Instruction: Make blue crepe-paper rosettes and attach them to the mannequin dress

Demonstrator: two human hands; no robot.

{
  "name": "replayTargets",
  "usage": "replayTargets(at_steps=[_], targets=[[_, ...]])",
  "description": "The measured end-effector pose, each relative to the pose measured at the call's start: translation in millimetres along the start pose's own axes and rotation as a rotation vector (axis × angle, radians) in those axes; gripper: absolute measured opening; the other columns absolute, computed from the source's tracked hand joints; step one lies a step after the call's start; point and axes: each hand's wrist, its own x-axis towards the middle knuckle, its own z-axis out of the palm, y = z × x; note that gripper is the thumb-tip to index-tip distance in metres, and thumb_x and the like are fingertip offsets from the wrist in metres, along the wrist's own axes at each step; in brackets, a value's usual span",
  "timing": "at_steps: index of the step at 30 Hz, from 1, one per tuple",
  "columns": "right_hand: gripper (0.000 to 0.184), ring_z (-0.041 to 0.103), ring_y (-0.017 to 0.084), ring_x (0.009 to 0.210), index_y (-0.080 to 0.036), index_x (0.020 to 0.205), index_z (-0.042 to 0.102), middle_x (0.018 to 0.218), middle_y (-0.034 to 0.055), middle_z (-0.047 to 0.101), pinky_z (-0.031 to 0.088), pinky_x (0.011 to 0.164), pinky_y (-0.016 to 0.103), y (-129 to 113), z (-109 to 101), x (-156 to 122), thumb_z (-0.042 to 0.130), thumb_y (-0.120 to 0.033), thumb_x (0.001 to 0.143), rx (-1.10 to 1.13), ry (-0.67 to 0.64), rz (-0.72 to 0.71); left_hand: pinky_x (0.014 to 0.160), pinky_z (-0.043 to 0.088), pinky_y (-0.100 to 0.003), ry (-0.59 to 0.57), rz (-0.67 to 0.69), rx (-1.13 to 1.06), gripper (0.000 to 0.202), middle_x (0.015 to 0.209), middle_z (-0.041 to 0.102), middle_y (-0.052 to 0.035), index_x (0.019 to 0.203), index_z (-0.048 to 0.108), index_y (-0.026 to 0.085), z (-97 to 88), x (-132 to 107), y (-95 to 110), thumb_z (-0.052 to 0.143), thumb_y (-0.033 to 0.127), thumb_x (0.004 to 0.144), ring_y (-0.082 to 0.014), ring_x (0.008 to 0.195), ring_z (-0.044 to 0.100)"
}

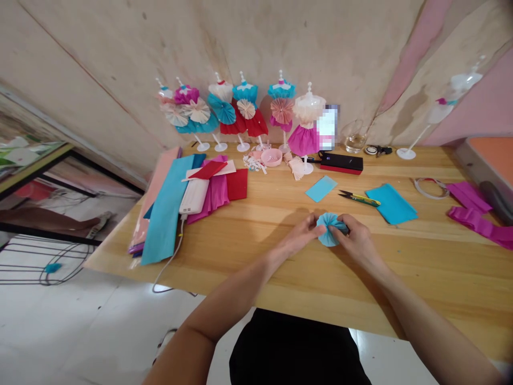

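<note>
A light blue pleated paper rosette (328, 238) is fanned out between my hands, above the table near its front. My left hand (305, 231) pinches its left side, thumb on the front. My right hand (356, 236) closes on its right side, where the pleats bunch together. A small dark thing shows at the right fingers; its kind is hard to tell. Just beyond lie yellow-green thread snips (360, 198), their tips pointing left. A light blue paper rectangle (321, 189) lies left of the snips, and a folded darker blue crepe piece (390, 203) touches their handle end.
Several small dress forms (244, 109) in paper dresses line the wall. Crepe sheets (164, 208) and a white power bank (194, 196) with a cable lie left. A pink bowl (271, 156), black-red box (341, 163) and glass (355, 142) stand behind; magenta strips (476, 222) lie right.
</note>
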Motion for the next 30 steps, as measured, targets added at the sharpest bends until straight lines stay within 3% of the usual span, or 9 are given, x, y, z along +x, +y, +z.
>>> replayTargets(at_steps=[2,5,12,16,21,30], targets=[[0.021,0.051,0.017,0.066,-0.02,0.087,0.058,0.076,0.0026,0.06,0.039,0.061,0.029,-0.7,2.3,-0.4,0.055,-0.041,0.084,0.023,-0.005,0.016,0.087,0.045,-0.031,-0.01,0.041,0.203,0.053,0.106,0.067,-0.008,0.11,0.063,0.017,2.2,-4.2,2.4,0.08,0.045,0.068,-0.0206,0.098,0.06],[0.024,0.05,0.015,0.064,-0.02,0.082,0.058,0.071,0.0008,0.058,0.039,0.059,0.028,-3.2,2.2,0.6,0.057,-0.043,0.084,0.126,-0.054,0.097,0.088,0.046,-0.033,0.014,0.061,0.321,0.047,0.111,0.067,-0.0091,0.113,0.063,0.016,2.4,-6.8,3.2,0.072,0.046,0.077,-0.0216,0.1,0.061],[0.028,0.054,0.016,0.071,-0.019,0.09,0.062,0.079,0.0024,0.063,0.043,0.064,0.029,-6.2,-0.1,4.2,0.061,-0.045,0.083,0.344,-0.157,0.19,0.094,0.046,-0.035,0.015,0.079,0.166,0.045,0.115,0.068,-0.0095,0.114,0.066,0.016,1.4,-4.5,0.5,0.071,0.043,0.078,-0.0216,0.103,0.063],[0.026,0.053,0.016,0.069,-0.019,0.091,0.062,0.078,0.0019,0.061,0.043,0.062,0.029,-6.0,4.1,1.8,0.061,-0.044,0.083,0.336,-0.106,0.186,0.095,0.047,-0.038,0.031,0.016,0.021,0.045,0.114,0.069,-0.0104,0.114,0.067,0.015,4.4,-5.8,0.1,0.074,0.039,0.076,-0.0215,0.1,0.065],[0.028,0.053,0.017,0.071,-0.021,0.099,0.06,0.085,0.0029,0.063,0.043,0.063,0.03,-4.6,2.7,0.4,0.063,-0.044,0.083,0.282,-0.052,0.122,0.098,0.045,-0.038,0.041,-0.007,0.0,0.044,0.114,0.069,-0.0094,0.113,0.068,0.016,4.7,-6.2,-1.6,0.075,0.036,0.074,-0.0215,0.102,0.064],[0.024,0.05,0.014,0.066,-0.02,0.084,0.061,0.075,0.0011,0.059,0.04,0.06,0.029,-1.6,-6.0,4.6,0.062,-0.044,0.085,0.363,-0.057,0.156,0.099,0.044,-0.039,-0.016,-0.06,0.005,0.048,0.114,0.069,-0.0111,0.113,0.068,0.016,3.6,-6.3,1.3,0.079,0.036,0.071,-0.0222,0.102,0.064]])
